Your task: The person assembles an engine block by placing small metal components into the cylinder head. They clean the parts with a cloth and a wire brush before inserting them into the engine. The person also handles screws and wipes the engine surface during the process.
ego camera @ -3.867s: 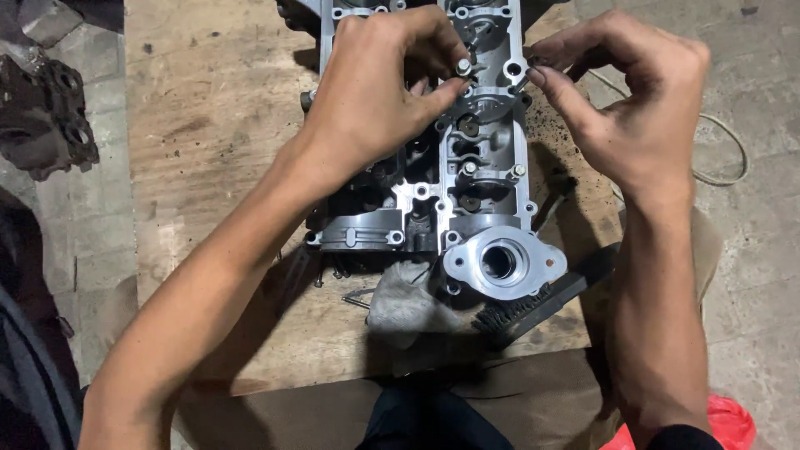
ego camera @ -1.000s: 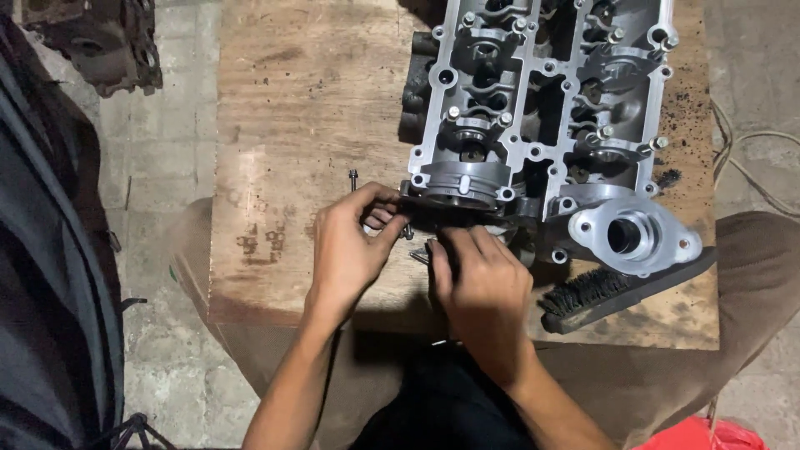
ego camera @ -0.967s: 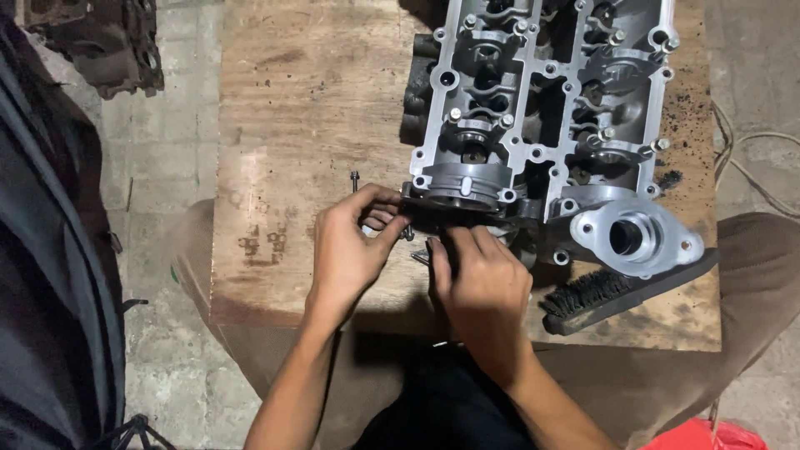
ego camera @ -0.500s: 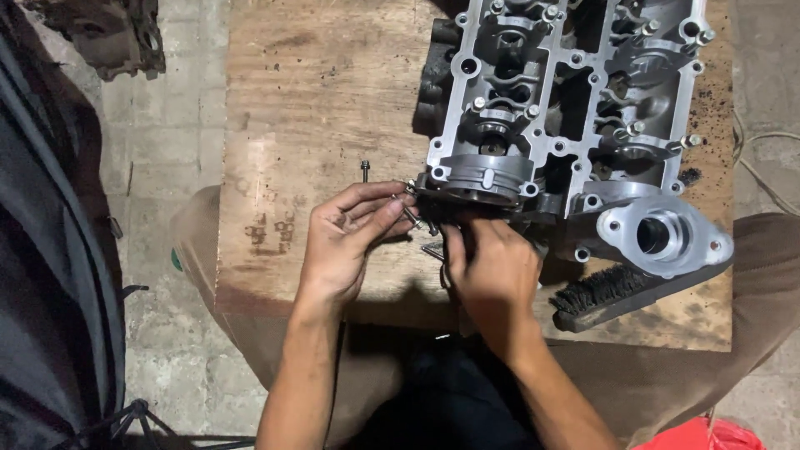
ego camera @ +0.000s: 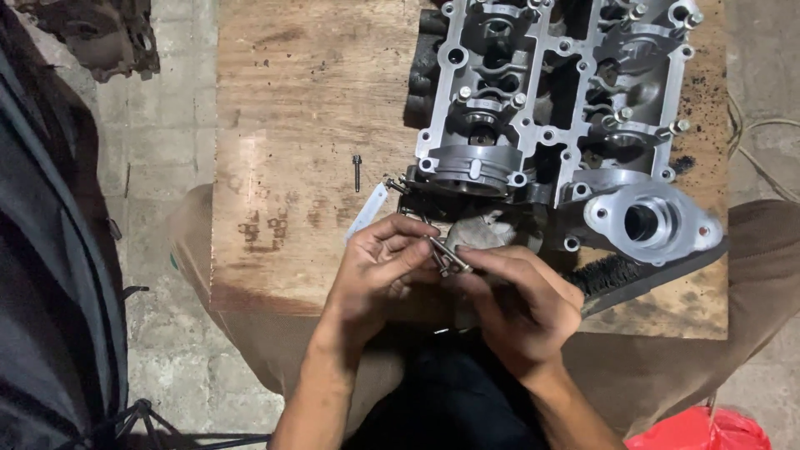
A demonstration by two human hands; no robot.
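Both hands meet at the near edge of the wooden table (ego camera: pixel 283 125), just in front of the aluminium cylinder head (ego camera: pixel 558 108). The left hand (ego camera: pixel 379 271) has its grip pinched around a small bundle of bolts (ego camera: pixel 442 254), thumb and fingers closed on the shanks. The right hand (ego camera: pixel 521 304) grasps the same bundle from the other side, its fingertips (ego camera: pixel 479 260) on the bolt heads, so the bolts sit between the two hands, above the table edge and near a crumpled grey rag (ego camera: pixel 479 233).

The cylinder head acts as the only holder here: its open pockets show cam bearing caps and studs, several bolts (ego camera: pixel 679 127) standing upright in their holes along the right side. One loose bolt (ego camera: pixel 357 171) lies alone on the bare wood, well apart from the hands. A black brush (ego camera: pixel 642 275) lies beside the head's round flange.
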